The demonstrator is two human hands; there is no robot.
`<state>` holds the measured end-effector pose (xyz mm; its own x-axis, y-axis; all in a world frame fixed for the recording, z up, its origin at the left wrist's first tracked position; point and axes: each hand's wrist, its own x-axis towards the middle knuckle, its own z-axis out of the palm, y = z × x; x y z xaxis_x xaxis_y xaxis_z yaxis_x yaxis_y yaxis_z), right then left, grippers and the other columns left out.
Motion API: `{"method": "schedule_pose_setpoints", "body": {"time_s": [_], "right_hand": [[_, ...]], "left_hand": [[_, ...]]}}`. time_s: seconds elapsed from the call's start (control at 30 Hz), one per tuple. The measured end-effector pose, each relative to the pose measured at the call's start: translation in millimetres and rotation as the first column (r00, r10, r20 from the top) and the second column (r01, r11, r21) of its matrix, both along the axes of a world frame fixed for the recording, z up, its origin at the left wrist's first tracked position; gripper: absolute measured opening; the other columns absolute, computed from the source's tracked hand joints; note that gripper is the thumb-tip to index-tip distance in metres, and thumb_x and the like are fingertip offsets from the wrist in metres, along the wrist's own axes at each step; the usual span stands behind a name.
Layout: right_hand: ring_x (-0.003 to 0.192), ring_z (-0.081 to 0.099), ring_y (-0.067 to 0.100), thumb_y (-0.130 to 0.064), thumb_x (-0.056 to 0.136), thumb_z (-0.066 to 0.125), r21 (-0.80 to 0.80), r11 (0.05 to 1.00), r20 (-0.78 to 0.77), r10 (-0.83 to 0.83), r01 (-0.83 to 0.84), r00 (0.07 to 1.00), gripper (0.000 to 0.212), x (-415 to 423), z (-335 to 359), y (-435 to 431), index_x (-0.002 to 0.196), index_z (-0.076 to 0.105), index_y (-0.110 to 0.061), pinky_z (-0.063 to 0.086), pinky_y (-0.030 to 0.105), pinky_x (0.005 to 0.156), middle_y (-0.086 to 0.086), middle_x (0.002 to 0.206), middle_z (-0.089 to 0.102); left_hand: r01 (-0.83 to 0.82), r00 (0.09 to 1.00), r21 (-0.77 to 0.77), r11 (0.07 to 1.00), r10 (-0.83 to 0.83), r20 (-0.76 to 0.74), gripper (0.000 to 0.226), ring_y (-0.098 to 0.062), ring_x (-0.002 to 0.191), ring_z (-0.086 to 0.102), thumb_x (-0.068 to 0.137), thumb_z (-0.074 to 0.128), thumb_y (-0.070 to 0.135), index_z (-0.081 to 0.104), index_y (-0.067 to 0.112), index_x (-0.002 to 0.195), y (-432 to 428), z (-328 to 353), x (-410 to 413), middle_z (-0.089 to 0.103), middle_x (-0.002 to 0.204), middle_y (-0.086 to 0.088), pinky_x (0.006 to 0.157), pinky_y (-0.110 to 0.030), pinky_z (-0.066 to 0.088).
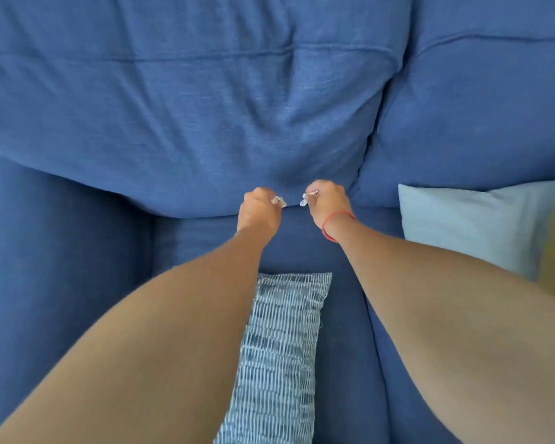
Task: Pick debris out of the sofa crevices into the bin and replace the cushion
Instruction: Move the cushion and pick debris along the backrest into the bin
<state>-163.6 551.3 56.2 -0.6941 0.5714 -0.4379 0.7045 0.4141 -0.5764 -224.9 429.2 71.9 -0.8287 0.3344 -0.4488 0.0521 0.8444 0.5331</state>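
A large blue back cushion (180, 107) fills the upper middle of the head view. Both my hands grip its lower edge. My left hand (258, 208) is closed on the fabric just left of centre. My right hand (327, 201), with a red band at the wrist, is closed on the same edge a short way to the right. Below the hands lies the blue sofa seat (302, 248). No debris and no bin show in this view; the crevice behind the cushion edge is hidden.
A blue-and-white patterned pillow (279, 354) lies on the seat between my forearms. A pale blue pillow (468, 222) rests at the right. A second blue back cushion (481, 100) sits to the right, and the sofa arm (55, 267) rises at the left.
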Motion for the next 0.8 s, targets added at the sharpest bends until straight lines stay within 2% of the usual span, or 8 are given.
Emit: {"method": "schedule_pose_setpoints", "body": {"time_s": [0.17, 0.23, 0.3, 0.37, 0.53, 0.63, 0.73, 0.8], "right_hand": [[0.105, 0.058, 0.028, -0.012, 0.094, 0.054, 0.011, 0.986, -0.081, 0.167, -0.167, 0.983, 0.017, -26.5, 31.8, -100.5, 0.099, 0.071, -0.010, 0.050, 0.039, 0.087, 0.011, 0.120, 0.055], [0.103, 0.058, 0.030, -0.012, 0.094, 0.054, 0.018, 0.976, -0.090, 0.217, -0.216, 0.972, 0.018, -32.5, 39.2, -144.2, 0.098, 0.071, -0.010, 0.049, 0.039, 0.086, 0.012, 0.119, 0.055], [0.099, 0.061, 0.031, -0.010, 0.092, 0.053, 0.031, 0.965, -0.093, 0.262, -0.261, 0.960, 0.018, -40.9, 45.1, -184.7, 0.094, 0.071, -0.009, 0.051, 0.038, 0.082, 0.012, 0.114, 0.061], [0.096, 0.064, 0.032, -0.009, 0.089, 0.054, 0.034, 0.952, -0.095, 0.307, -0.305, 0.947, 0.017, -48.7, 54.1, -226.2, 0.089, 0.072, -0.010, 0.052, 0.036, 0.079, 0.012, 0.107, 0.067], [0.096, 0.064, 0.030, -0.010, 0.087, 0.057, 0.012, 0.924, -0.112, 0.380, -0.381, 0.918, 0.015, -71.3, 75.6, -333.9, 0.091, 0.072, -0.011, 0.055, 0.036, 0.083, 0.011, 0.104, 0.070], [0.097, 0.064, 0.029, -0.014, 0.089, 0.057, 0.003, 0.896, -0.104, 0.442, -0.444, 0.891, 0.015, -84.3, 79.7, -397.4, 0.091, 0.072, -0.013, 0.054, 0.035, 0.084, 0.009, 0.105, 0.070], [0.099, 0.063, 0.030, -0.016, 0.090, 0.056, 0.002, 0.867, -0.097, 0.497, -0.499, 0.862, 0.017, -94.2, 80.5, -452.9, 0.094, 0.072, -0.014, 0.054, 0.037, 0.086, 0.010, 0.106, 0.069], [0.099, 0.064, 0.031, -0.016, 0.091, 0.055, 0.008, 0.843, -0.071, 0.537, -0.537, 0.841, 0.018, -98.5, 80.5, -482.7, 0.096, 0.072, -0.013, 0.054, 0.039, 0.087, 0.011, 0.108, 0.069]], "left_hand": [[-0.133, 0.990, -0.018, 0.991, 0.132, -0.050, 0.014, -0.027, 0.066, 0.049, 0.088, 0.055, 0.006, 0.068, 0.002, 0.089, -101.5, 24.3, -11.1, 0.059, 0.079, -0.011, 0.061, -0.034, 0.048], [-0.148, 0.987, -0.056, 0.987, 0.144, -0.074, 0.014, -0.025, 0.079, 0.051, 0.089, 0.054, 0.003, 0.066, 0.004, 0.083, -146.0, 27.6, -8.4, 0.055, 0.080, -0.008, 0.075, -0.037, 0.052], [-0.183, 0.979, -0.057, 0.981, 0.177, -0.096, 0.015, -0.024, 0.094, 0.054, 0.092, 0.054, 0.004, 0.068, 0.008, 0.091, -190.1, 27.8, -9.2, 0.056, 0.099, -0.007, 0.082, -0.033, 0.049], [-0.261, 0.962, -0.008, 0.965, 0.259, -0.085, 0.016, -0.024, 0.091, 0.058, 0.091, 0.056, 0.007, 0.070, 0.008, 0.100, -236.3, 30.6, -12.8, 0.060, 0.115, -0.010, 0.072, -0.027, 0.044], [-0.417, 0.902, 0.068, 0.907, 0.421, -0.090, 0.013, -0.026, 0.072, 0.055, 0.090, 0.055, 0.007, 0.069, 0.005, 0.092, -355.1, 51.0, -27.1, 0.065, 0.099, -0.011, 0.048, -0.022, 0.042], [-0.482, 0.865, 0.089, 0.871, 0.490, -0.108, 0.012, -0.025, 0.073, 0.053, 0.090, 0.056, 0.008, 0.068, 0.004, 0.093, -418.8, 57.8, -33.9, 0.062, 0.092, -0.008, 0.053, -0.024, 0.044], [-0.513, 0.844, 0.087, 0.854, 0.520, -0.133, 0.010, -0.023, 0.077, 0.050, 0.091, 0.057, 0.010, 0.066, 0.007, 0.090, -474.5, 56.5, -36.5, 0.058, 0.087, -0.004, 0.055, -0.023, 0.037], [-0.537, 0.828, 0.087, 0.839, 0.544, -0.138, 0.010, -0.023, 0.078, 0.050, 0.092, 0.059, 0.013, 0.066, 0.006, 0.092, -505.2, 55.4, -35.1, 0.057, 0.084, -0.003, 0.064, -0.026, 0.036]]}}
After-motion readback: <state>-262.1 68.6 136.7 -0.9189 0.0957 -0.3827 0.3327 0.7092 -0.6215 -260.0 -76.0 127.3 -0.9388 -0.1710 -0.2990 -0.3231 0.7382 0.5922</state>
